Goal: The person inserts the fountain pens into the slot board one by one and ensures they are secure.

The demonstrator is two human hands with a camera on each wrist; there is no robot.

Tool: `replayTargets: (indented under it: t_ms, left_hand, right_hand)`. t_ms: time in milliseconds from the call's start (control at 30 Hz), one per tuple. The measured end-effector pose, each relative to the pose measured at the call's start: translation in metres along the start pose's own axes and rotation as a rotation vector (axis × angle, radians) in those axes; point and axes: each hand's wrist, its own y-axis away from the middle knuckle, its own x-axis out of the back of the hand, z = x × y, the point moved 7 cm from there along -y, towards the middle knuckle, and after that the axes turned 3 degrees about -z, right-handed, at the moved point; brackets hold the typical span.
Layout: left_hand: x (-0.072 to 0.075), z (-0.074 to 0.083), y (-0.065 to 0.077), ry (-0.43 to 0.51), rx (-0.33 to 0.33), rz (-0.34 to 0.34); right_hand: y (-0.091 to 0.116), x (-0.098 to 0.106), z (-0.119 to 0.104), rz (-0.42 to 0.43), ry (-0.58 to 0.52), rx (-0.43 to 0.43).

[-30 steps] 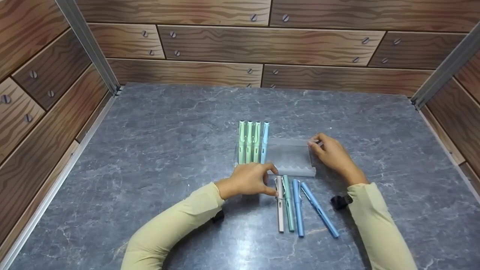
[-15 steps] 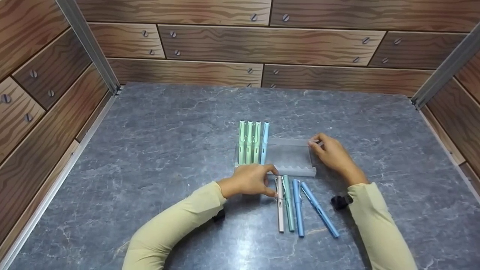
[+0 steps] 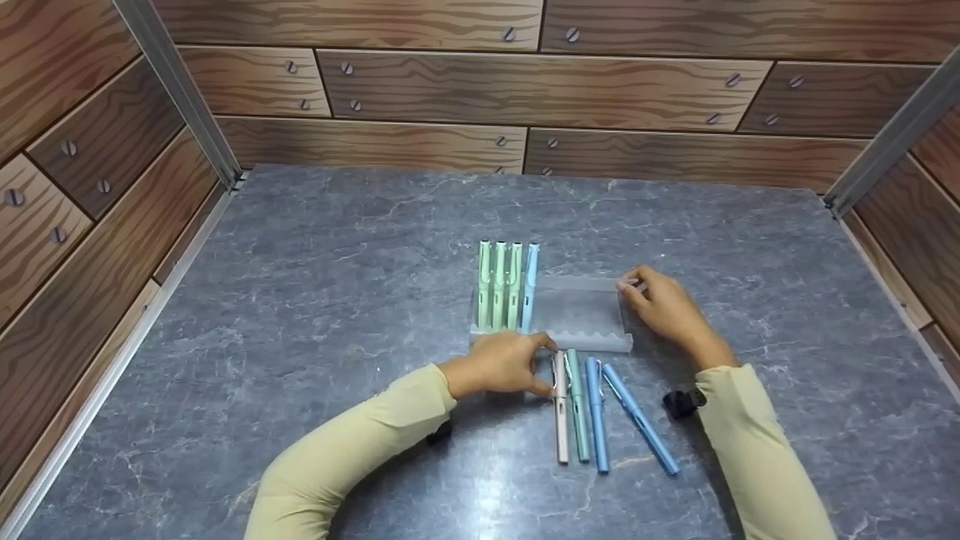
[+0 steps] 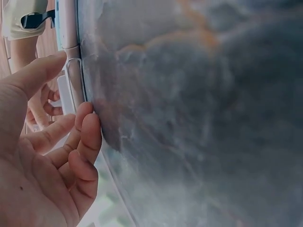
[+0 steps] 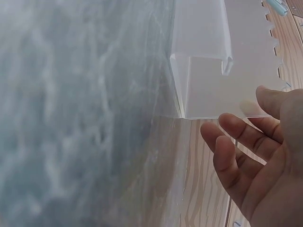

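A pinkish-grey pen (image 3: 562, 431) with a wire clip lies on the table, and my left hand (image 3: 504, 364) holds its far end between thumb and index finger. In the left wrist view, the thumb (image 4: 49, 66) touches that pen near its clip while the other fingers curl below. A clear plastic pen stand (image 3: 581, 307) with a notched front lip lies just beyond. My right hand (image 3: 664, 306) pinches its far right corner; in the right wrist view the thumb (image 5: 270, 100) is on one face and a fingertip shows through the sheet. Several green pens (image 3: 499, 289) and one light-blue pen (image 3: 531, 281) fill its left slots.
Right of the pinkish-grey pen lie a teal pen (image 3: 578, 420), a blue pen (image 3: 596, 424) and a slanted blue pen (image 3: 643, 424). Wood-patterned walls (image 3: 480, 82) enclose the marbled grey table (image 3: 337, 247) at the back and sides.
My left hand has shifted very slightly toward me, staying at the pinkish-grey pen's far end. The right hand, the stand and the pens have not visibly moved.
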Motion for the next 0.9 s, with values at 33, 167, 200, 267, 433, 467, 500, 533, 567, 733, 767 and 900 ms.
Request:
replayTargets:
  t_ms: [33, 167, 200, 267, 433, 467, 500, 533, 567, 733, 767, 900]
  left_hand:
    - [-0.0005, 0.0, -0.0001, -0.003, 0.0, 0.0]
    - [-0.0016, 0.0007, 0.0, -0.015, 0.006, -0.003]
    - [-0.0017, 0.0011, -0.0001, -0.021, 0.007, -0.005]
    - [-0.0018, 0.0016, -0.0001, -0.029, 0.01, -0.01]
    - [-0.0021, 0.0023, -0.0002, -0.03, 0.014, -0.016]
    - [-0.0022, 0.0023, -0.0002, -0.03, 0.014, -0.017]
    - [-0.0023, 0.0022, -0.0003, -0.029, 0.014, -0.017]
    - [-0.0025, 0.0022, -0.0004, -0.032, 0.013, -0.016]
    - [-0.0027, 0.0022, -0.0004, -0.036, 0.012, -0.017]
    - [-0.0032, 0.0029, -0.0004, -0.058, 0.014, -0.026]
    - [-0.0032, 0.0034, -0.0002, -0.063, 0.015, -0.028]
    - [-0.0037, 0.0045, 0.0, -0.083, 0.016, -0.033]
  right_hand:
    - [-0.0001, -0.0002, -0.0002, -0.001, 0.0, 0.001]
    - [0.0004, -0.0005, -0.0017, -0.005, -0.001, 0.0]
    - [0.0005, -0.0004, -0.0016, -0.005, -0.001, -0.002]
    - [0.0006, -0.0004, -0.0013, -0.007, 0.002, -0.004]
    - [0.0003, -0.0006, -0.0006, -0.007, 0.004, -0.002]
    - [0.0003, -0.0006, -0.0007, -0.007, 0.004, 0.0]
    - [0.0002, -0.0007, -0.0006, -0.004, 0.004, 0.0]
    - [0.0002, -0.0006, -0.0007, -0.002, 0.005, 0.001]
    - [0.0002, -0.0007, -0.0009, 0.0, 0.005, 0.001]
    - [0.0004, -0.0005, -0.002, 0.004, 0.008, 0.0]
    - [0.0003, -0.0004, -0.0017, 0.004, 0.012, -0.003]
    - [0.0005, -0.0005, -0.0007, -0.003, 0.021, -0.021]
